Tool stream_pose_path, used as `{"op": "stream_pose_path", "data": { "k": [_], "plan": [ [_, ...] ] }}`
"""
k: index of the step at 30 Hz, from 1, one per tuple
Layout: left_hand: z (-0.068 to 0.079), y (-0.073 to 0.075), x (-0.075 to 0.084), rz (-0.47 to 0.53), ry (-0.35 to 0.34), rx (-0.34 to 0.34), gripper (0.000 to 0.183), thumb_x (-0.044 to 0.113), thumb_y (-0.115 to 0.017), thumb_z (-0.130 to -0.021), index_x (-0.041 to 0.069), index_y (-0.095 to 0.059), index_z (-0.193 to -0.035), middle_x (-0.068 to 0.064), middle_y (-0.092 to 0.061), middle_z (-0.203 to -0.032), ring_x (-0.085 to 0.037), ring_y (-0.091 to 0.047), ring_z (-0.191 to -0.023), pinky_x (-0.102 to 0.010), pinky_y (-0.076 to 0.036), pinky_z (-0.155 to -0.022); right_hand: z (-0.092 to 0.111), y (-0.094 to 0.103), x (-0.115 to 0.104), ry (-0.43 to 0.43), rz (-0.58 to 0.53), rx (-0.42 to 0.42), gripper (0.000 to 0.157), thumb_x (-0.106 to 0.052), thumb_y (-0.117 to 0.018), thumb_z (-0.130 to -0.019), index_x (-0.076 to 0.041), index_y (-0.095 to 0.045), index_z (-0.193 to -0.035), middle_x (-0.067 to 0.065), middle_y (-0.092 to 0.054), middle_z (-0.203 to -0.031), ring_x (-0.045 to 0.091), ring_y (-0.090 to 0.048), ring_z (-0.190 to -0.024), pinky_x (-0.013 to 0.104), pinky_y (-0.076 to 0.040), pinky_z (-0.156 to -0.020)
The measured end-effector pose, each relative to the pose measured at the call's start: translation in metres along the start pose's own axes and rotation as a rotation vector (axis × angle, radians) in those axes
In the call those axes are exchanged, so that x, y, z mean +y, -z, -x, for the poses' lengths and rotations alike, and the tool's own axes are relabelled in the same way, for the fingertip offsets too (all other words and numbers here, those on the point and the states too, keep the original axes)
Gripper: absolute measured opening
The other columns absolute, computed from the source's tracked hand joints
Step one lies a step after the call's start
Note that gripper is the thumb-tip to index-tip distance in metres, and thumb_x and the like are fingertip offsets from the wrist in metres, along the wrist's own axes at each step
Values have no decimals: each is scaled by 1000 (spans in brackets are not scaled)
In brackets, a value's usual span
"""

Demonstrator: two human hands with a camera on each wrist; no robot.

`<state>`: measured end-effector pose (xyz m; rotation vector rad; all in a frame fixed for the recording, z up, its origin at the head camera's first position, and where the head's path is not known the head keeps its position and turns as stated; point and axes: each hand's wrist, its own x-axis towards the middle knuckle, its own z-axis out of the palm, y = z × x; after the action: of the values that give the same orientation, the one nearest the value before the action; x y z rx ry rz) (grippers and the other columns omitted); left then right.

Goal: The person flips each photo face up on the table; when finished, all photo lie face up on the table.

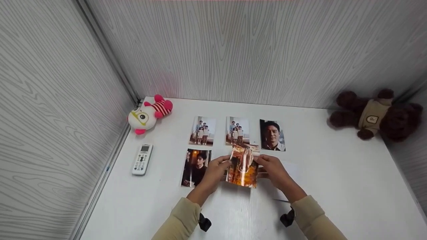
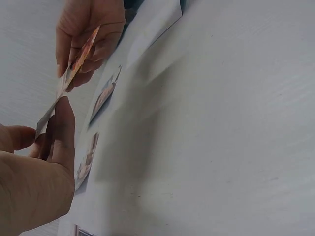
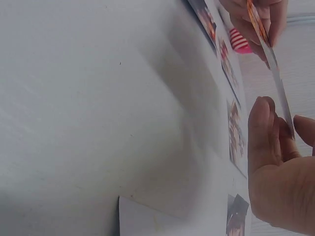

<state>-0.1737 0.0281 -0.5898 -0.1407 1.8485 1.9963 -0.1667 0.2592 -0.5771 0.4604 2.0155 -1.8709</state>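
Note:
An orange, autumn-coloured photo print [image 1: 243, 171] is held up over the table between both hands. My left hand [image 1: 213, 173] pinches its left edge between thumb and fingers. The right hand [image 1: 274, 169] grips the opposite edge the same way. Seen almost edge-on in the left wrist view, the print [image 2: 78, 63] is a thin sheet above the table top. Behind it lie two family photos [image 1: 201, 131] and a portrait of a man in a dark jacket [image 1: 273, 135] in a row. A darker portrait [image 1: 196, 168] lies by the left hand.
White cards or paper [image 1: 292, 171] lie partly under the right forearm. A white remote control [image 1: 142, 160] and a pink-and-white plush toy [image 1: 148, 115] are at the left. At the back right lies a brown teddy bear [image 1: 373, 115]. Walls bound the white table [image 1: 333, 186].

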Motion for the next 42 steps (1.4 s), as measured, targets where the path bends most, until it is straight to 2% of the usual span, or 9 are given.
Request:
{"op": "stream_pose_path", "data": {
  "k": [5, 9, 14, 21, 29, 33, 38, 40, 42],
  "plan": [
    [4, -3, -3, 58, 48, -43, 40, 22, -61, -100, 8, -62, -138, -14, -67, -124, -9, -57, -62, -23, -49, -54, -1, 0, 0, -15, -94, -37, 37, -29, -58, -104, -2, -59, -130, 5, -68, -105, 17, -66, -88, 29, -57, -69],
    [7, -4, -3, 61, 48, -71, 44, 25, -64, -100, 8, -59, -140, -14, -63, -131, -10, -59, -80, -27, -51, -66, -2, 1, 0, -20, -160, -40, 37, -26, -56, -105, -1, -56, -133, 4, -69, -103, 16, -65, -86, 28, -57, -67],
    [9, -7, -4, 142, 59, -122, 50, 20, -65, -99, 2, -52, -144, -19, -63, -127, -23, -68, -100, -47, -60, -89, -3, 0, -3, -25, -250, -12, 32, -22, -56, -105, -2, -56, -131, 3, -69, -99, 15, -65, -84, 27, -58, -66],
    [7, -17, -2, 237, 48, -100, 49, 9, -62, -97, -5, -49, -141, -18, -67, -111, -22, -71, -88, -39, -63, -81, -3, -2, -5, 4, -342, -6, 36, -16, -54, -105, 0, -50, -137, 3, -67, -98, 15, -66, -83, 26, -59, -69],
    [7, -11, 0, 238, 68, -48, 47, 19, -61, -100, -4, -51, -140, -12, -69, -106, -18, -71, -84, -37, -63, -76, 0, 9, -2, 19, -361, -13, 38, -16, -54, -105, 0, -47, -139, 2, -70, -100, 14, -69, -84, 27, -60, -72],
    [6, -4, 3, 198, 66, -27, 32, 26, -62, -101, 1, -64, -121, -1, -66, -90, -9, -65, -70, -28, -58, -63, 1, 15, -3, 48, -348, -19, 39, -14, -56, -104, -1, -48, -140, 1, -69, -100, 13, -68, -85, 26, -59, -70],
    [2, 1, 5, 122, 75, -13, 23, 29, -65, -99, 10, -66, -87, 9, -47, -65, -3, -41, -49, -21, -37, -47, 0, 16, -2, 28, -282, -19, 41, -13, -58, -103, -2, -49, -141, 0, -68, -105, 13, -67, -90, 26, -58, -71],
    [1, 3, 5, 83, 83, -6, 26, 33, -66, -98, 9, -68, -89, 7, -45, -67, -6, -37, -52, -23, -32, -49, 0, 15, -2, 20, -272, -16, 40, -12, -59, -102, -1, -49, -140, 1, -68, -106, 13, -66, -90, 26, -57, -71],
    [2, 4, 5, 86, 92, -14, 35, 37, -66, -98, 4, -71, -108, 2, -62, -90, -11, -59, -73, -27, -49, -62, 0, 14, -3, 8, -279, -9, 37, -12, -59, -102, -2, -51, -137, 0, -67, -106, 13, -65, -90, 26, -57, -71]
  ]
}}
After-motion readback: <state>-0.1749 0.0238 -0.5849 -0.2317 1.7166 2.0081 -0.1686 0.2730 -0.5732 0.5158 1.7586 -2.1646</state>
